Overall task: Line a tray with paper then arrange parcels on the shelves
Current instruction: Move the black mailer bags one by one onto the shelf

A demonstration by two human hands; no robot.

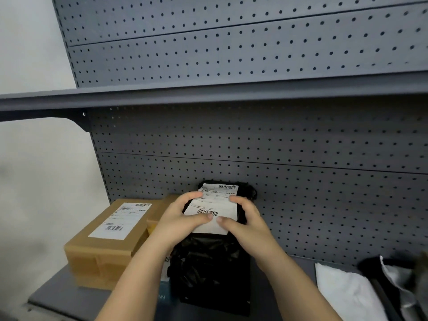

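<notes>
A black plastic parcel with a white shipping label lies on the lower grey shelf, its far end near the pegboard back. My left hand grips its left side, thumb on the label. My right hand grips its right side, thumb also on the label. To the left stands a brown cardboard box with a label on top. A second brown box sits behind it, partly hidden by my left hand.
A white padded parcel and a silver-grey bag lie at the right end of the shelf. The upper shelf overhangs above. Perforated grey back panels close the rear. A pale wall is on the left.
</notes>
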